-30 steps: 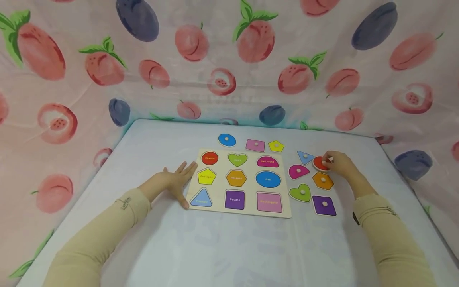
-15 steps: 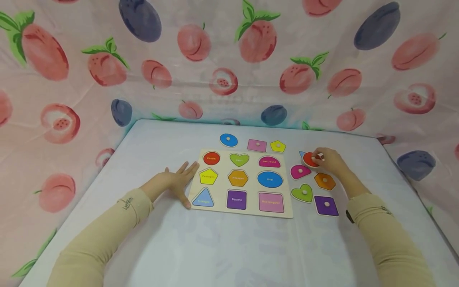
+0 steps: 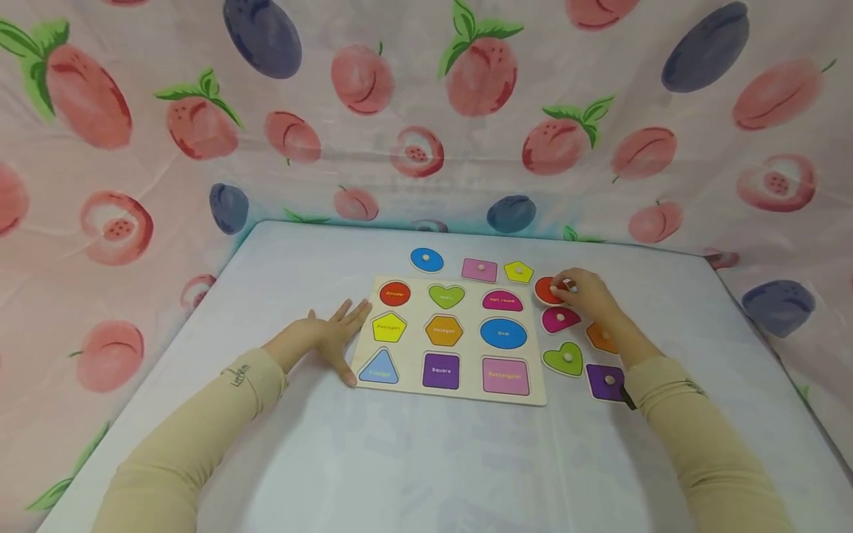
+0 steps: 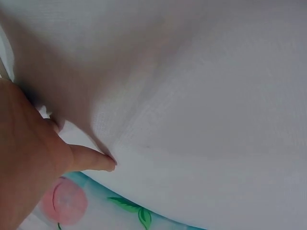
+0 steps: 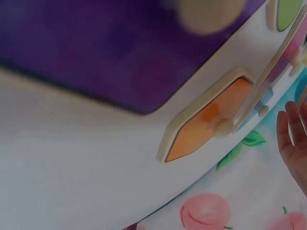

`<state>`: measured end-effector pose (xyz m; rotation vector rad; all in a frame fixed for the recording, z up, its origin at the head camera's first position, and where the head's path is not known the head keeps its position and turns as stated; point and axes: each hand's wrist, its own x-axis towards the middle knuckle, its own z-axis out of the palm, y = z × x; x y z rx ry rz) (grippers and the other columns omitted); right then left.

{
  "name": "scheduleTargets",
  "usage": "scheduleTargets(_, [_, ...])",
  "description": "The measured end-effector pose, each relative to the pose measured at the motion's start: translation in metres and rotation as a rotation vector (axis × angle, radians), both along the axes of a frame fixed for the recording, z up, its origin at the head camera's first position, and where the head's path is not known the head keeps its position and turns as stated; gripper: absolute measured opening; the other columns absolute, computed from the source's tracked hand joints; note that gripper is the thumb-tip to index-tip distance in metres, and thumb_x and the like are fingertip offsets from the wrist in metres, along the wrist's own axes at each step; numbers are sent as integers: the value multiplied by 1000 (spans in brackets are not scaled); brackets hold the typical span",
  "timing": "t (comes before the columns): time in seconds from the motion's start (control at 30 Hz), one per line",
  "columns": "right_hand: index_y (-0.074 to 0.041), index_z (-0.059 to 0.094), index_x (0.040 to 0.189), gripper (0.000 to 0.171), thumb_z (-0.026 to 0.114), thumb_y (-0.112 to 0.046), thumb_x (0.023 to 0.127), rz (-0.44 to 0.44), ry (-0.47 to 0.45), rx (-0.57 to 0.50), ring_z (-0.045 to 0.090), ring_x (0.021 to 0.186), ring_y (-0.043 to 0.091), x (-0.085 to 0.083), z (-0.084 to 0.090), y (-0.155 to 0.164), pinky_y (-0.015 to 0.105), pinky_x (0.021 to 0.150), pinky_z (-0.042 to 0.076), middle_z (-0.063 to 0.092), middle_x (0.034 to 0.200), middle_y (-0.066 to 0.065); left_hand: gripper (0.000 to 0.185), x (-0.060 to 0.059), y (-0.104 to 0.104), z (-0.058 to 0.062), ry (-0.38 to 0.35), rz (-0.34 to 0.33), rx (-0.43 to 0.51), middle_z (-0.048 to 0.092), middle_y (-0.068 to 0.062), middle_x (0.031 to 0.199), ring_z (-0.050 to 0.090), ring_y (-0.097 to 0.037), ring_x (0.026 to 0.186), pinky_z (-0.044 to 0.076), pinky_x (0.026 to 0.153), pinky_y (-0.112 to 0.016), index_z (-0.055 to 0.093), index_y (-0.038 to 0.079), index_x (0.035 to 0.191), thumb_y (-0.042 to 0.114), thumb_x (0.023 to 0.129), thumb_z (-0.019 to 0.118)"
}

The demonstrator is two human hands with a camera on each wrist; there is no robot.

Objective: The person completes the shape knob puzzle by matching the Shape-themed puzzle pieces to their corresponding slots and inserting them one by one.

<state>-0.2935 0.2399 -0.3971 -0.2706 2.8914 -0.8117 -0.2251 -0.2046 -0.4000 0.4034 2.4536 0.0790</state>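
Observation:
My left hand (image 3: 335, 342) lies with spread fingers along the left edge of the pale puzzle board (image 3: 411, 357), which bears labelled coloured shapes. In the left wrist view that hand (image 4: 33, 163) has its visible digits extended on white cloth. Between thumb and fingers, my right hand (image 3: 586, 296) pinches the red circle puzzle piece (image 3: 545, 290), beyond the board's far right corner. Close by lie a magenta half-round piece (image 3: 554, 321), a green heart piece (image 3: 563, 360), an orange hexagon piece (image 3: 603, 339) and a purple square piece (image 3: 603, 381). The blue triangle piece is mostly hidden behind the right hand.
Behind the board lie a blue oval piece (image 3: 426, 260), a pink rectangle piece (image 3: 478, 271) and a yellow pentagon piece (image 3: 518, 273). Pieces carry small knobs. A fruit-printed curtain (image 3: 306, 185) stands round the white table (image 3: 426, 466).
My right hand has lifted the red circle puzzle piece from beside the hexagon piece and carried it left, past the blue triangle piece, toward the board. My left hand stays by the board's edge.

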Motion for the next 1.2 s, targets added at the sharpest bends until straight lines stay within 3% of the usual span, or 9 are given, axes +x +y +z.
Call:
scheduleTargets(0.13, [1, 57, 116, 29, 57, -19, 94, 8, 19, -21, 43, 120, 41, -6, -2, -8, 52, 100, 44, 50, 128, 25, 141, -1, 1, -1, 3, 11, 9, -18, -7, 159, -18, -34, 144, -3, 99, -79, -12, 13, 151, 58, 56, 82])
scheduleTargets(0.33, [2, 63, 104, 20, 59, -14, 93, 58, 97, -23, 35, 132, 45, -12, -4, -20, 58, 107, 31, 46, 137, 27, 142, -1, 1, -1, -8, 16, 0, -19, -6, 158, -20, -33, 144, -3, 100, -78, -13, 14, 151, 58, 56, 82])
scheduleTargets(0.5, [0, 63, 102, 18, 60, -15, 92, 59, 104, -47, 37, 132, 43, -17, -1, -32, 58, 108, 30, 49, 136, 25, 142, -2, 0, -1, 0, 8, 5, -19, -6, 158, -20, -34, 144, -3, 99, -78, -13, 13, 151, 58, 56, 82])
scheduleTargets(0.73, [1, 63, 110, 23, 60, -14, 93, 93, 102, -82, 40, 130, 41, -21, 4, -52, 55, 107, 35, 52, 135, 22, 142, -3, -1, -2, -6, 7, 27, -20, -6, 158, -20, -34, 144, -6, 98, -79, -14, 14, 150, 59, 56, 82])
scheduleTargets(0.97, [1, 65, 108, 21, 60, -11, 92, 155, 117, -88, 43, 128, 41, -23, 9, -73, 51, 104, 40, 53, 134, 22, 142, -5, -1, -7, 5, 1, 39, -21, -4, 158, -21, -32, 144, -6, 99, -79, -15, 16, 150, 60, 56, 81])
scheduleTargets(1.2, [0, 64, 105, 19, 62, -11, 91, 220, 170, -124, 54, 107, 35, -25, 6, -98, 47, 95, 49, 63, 115, 21, 141, -4, -4, -6, -3, 2, 18, -20, -4, 158, -21, -32, 144, -5, 99, -79, -15, 16, 150, 59, 57, 81])
